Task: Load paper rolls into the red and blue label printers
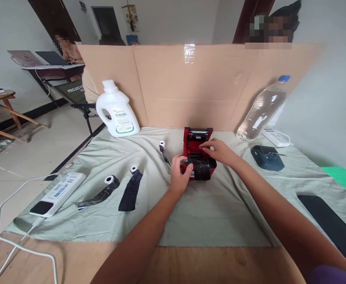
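Observation:
A small red and black label printer (187,144) stands on the cloth with its lid tipped up and back. A wide strip of black film (202,170) lies over its front part and hangs down the front. My left hand (179,173) is closed around the printer's left front corner, thumb on the front beside the film. Above the printer's right side, my right hand (217,151) reaches in with fingers stretched toward the inside of the raised lid. Nothing shows in those fingers. Left of the printer lie several small rolls with black film tails, one roll (110,180) nearest the power bank.
A white jug (118,112) and a clear bottle (263,110) stand against the cardboard screen (187,86). A corded white power bank (59,195) lies left; a dark box-shaped device (267,157) and a phone (331,227) lie right. Two people are beyond the screen.

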The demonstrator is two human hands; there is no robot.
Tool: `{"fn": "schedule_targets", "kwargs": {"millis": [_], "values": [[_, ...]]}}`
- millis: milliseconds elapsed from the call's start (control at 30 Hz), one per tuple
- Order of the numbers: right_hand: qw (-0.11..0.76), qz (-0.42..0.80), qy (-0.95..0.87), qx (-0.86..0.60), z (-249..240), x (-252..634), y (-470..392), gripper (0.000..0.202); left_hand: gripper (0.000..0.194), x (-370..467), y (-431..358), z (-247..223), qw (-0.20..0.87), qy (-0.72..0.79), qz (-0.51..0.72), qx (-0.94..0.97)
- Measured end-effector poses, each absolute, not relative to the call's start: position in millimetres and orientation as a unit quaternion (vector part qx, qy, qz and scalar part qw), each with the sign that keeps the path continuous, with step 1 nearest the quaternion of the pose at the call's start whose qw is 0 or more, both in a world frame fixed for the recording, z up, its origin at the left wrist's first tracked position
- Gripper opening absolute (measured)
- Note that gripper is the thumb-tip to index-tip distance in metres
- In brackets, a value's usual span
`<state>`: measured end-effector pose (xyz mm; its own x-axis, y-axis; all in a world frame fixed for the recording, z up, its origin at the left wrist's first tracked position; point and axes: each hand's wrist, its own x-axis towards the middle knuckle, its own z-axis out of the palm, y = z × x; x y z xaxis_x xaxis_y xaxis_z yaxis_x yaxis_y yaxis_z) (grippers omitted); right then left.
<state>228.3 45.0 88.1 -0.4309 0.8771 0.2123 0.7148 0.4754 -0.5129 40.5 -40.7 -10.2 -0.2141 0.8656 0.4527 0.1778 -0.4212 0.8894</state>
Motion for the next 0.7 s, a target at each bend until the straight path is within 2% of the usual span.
{"fn": "schedule_targets", "kwargs": {"millis": [133,200,367,567,633,700], "values": [[0.029,0.177,-0.839,-0.514,93.2,199.7,75.3,0.004,0.023,40.8,-40.4,-10.8,0.277,0.458,0.63,0.563],[0.006,0.201,-0.815,-0.543,93.7,189.7,79.1,0.012,0.023,40.6,-40.1,-10.9,0.281,0.454,0.631,0.563],[0.101,0.236,-0.778,-0.574,102.4,197.3,58.0,0.015,0.025,39.0,-41.4,-8.5,0.282,0.446,0.63,0.57],[0.346,0.293,-0.738,-0.5,147.3,184.4,14.0,0.022,0.024,37.7,-45.1,-1.8,0.296,0.442,0.629,0.566],[0.367,0.308,-0.743,-0.468,162.6,152.2,6.9,0.02,0.026,38.7,-45.0,-2.4,0.305,0.436,0.636,0.559],[0.34,0.282,-0.773,-0.456,168.6,109.8,7.3,0.018,0.03,40.2,-43.9,-5.4,0.322,0.441,0.641,0.539]]}}
